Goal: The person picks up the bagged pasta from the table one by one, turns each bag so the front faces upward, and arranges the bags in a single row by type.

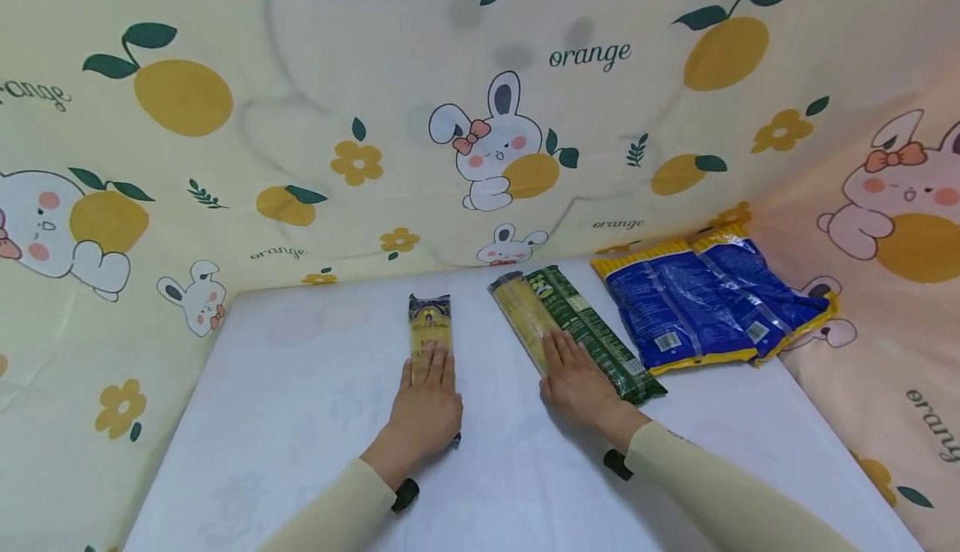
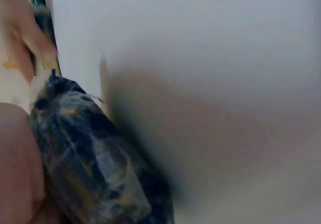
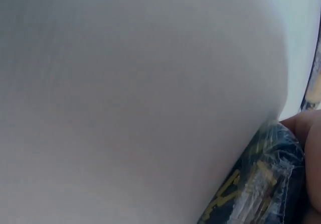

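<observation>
Head view shows two long packets of spaghetti lying on a white table (image 1: 300,385), each under a flat hand. The left hand (image 1: 426,402) rests palm down on the near half of the dark blue packet (image 1: 431,327), fingers straight and together, curled round nothing; the far end of that packet shows clear plastic with yellow strands inside. Just to the right of the blue packet, apart from it, the green packet (image 1: 577,318) lies at a slant, its far end leaning toward the blue one. The right hand (image 1: 576,378) presses on the green packet's near half the same way, fingers straight and laid along it, not gripping. Both sleeves are pale beige, with a dark strap at each wrist.

Left wrist view, blurred, shows the crinkled near end of the blue packet (image 2: 95,163) against the palm, on the white surface. Right wrist view, also blurred, shows a dark crinkled packet end with yellow marks (image 3: 261,184) at the edge of the white surface; which packet it is cannot be told from that view alone.

Further right of the green packet, at the table's back corner, two blue bags with yellow edges (image 1: 705,302) lie overlapping.

Behind and beside the table hangs a cream cloth (image 1: 360,77) printed with rabbits, oranges, flowers and the word "orange".
</observation>
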`<state>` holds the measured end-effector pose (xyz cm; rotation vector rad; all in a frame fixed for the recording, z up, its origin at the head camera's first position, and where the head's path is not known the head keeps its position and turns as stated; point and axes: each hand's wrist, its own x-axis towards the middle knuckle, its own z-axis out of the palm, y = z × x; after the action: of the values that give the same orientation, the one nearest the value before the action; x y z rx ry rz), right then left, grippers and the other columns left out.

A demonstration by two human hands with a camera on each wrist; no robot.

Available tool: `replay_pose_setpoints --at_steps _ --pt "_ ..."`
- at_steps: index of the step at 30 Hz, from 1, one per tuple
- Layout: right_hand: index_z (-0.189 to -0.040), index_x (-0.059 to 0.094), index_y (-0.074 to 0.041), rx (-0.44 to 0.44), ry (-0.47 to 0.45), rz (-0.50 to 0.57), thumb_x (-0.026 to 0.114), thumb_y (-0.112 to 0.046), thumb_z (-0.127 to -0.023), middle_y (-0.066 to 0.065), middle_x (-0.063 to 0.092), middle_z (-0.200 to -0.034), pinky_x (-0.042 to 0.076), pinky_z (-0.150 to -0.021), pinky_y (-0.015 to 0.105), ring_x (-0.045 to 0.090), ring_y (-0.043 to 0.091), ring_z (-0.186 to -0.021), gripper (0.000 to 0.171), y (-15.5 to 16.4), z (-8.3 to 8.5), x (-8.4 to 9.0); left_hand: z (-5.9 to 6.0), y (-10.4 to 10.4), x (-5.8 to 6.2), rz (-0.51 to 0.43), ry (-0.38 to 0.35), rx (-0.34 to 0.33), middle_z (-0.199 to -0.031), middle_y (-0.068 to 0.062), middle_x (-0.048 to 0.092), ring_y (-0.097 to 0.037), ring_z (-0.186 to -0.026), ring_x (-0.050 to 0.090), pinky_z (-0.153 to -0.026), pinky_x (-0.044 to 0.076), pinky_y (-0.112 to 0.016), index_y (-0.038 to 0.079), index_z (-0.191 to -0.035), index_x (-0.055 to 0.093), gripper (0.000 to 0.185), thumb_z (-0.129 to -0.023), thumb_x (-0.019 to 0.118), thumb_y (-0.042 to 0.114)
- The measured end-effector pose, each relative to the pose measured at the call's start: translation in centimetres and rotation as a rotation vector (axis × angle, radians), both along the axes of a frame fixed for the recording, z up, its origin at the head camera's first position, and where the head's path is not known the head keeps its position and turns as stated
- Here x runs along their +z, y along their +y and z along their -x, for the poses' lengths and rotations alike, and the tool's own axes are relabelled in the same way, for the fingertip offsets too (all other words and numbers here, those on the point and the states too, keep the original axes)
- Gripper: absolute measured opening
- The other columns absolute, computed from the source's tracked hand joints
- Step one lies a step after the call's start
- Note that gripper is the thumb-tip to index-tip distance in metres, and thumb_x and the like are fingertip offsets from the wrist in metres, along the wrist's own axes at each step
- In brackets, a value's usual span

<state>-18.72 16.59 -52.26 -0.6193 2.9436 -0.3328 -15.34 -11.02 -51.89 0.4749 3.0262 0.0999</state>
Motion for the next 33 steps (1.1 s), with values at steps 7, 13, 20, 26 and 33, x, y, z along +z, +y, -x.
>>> replay_pose_setpoints --at_steps 7,13,20,26,33 --pt "-0.160 0.023 0.014 -0.024 0.025 0.010 0.050 -0.021 -0.108 0.034 0.021 -0.169 0.026 -0.125 0.062 0.022 0.051 -0.158 0.068 -0.9 -1.0 -0.3 0.5 -7.0 0.0 -0.023 -0.017 -0.005 -0.173 -0.023 0.020 -0.042 -0.162 0.013 -0.126 0.019 -0.065 -0.005 -0.164 0.028 0.067 -0.110 0.047 0.031" --pt "-0.158 0.028 0.016 -0.025 0.067 0.020 0.054 -0.019 -0.106 0.036 0.026 -0.166 0.029 -0.124 0.061 0.027 0.051 -0.156 0.068 -1.8 -1.8 -0.3 -0.7 -12.8 0.1 -0.029 0.045 0.012 -0.170 -0.029 0.025 -0.049 -0.159 0.020 -0.123 0.024 -0.069 -0.009 -0.160 0.033 0.064 -0.108 0.050 0.025" --pt "-0.156 0.031 0.017 -0.021 0.099 0.022 0.056 -0.018 -0.106 0.037 0.032 -0.163 0.033 -0.122 0.060 0.032 0.052 -0.154 0.066 -2.5 -2.8 -0.5 -2.3 -17.5 -0.1 -0.059 0.044 0.032 -0.168 -0.032 0.027 -0.051 -0.157 0.022 -0.122 0.024 -0.070 -0.011 -0.158 0.035 0.066 -0.106 0.056 0.024" --pt "-0.157 0.031 0.015 -0.019 0.098 0.014 0.056 -0.020 -0.107 0.036 0.032 -0.164 0.033 -0.123 0.059 0.031 0.050 -0.155 0.066 -3.1 -3.6 -0.6 -3.3 -20.2 -0.3 -0.070 0.001 0.037 -0.169 -0.031 0.024 -0.051 -0.158 0.020 -0.122 0.021 -0.070 -0.010 -0.160 0.032 0.069 -0.107 0.056 0.026" --pt "-0.157 0.032 0.015 -0.003 0.131 -0.006 0.057 -0.020 -0.106 0.036 0.034 -0.163 0.034 -0.122 0.059 0.033 0.050 -0.154 0.067 -3.4 -4.5 -0.5 -4.3 -22.9 -0.3 -0.090 -0.004 0.024 -0.169 -0.033 0.024 -0.048 -0.160 0.015 -0.124 0.018 -0.067 -0.010 -0.160 0.031 0.069 -0.108 0.056 0.027"
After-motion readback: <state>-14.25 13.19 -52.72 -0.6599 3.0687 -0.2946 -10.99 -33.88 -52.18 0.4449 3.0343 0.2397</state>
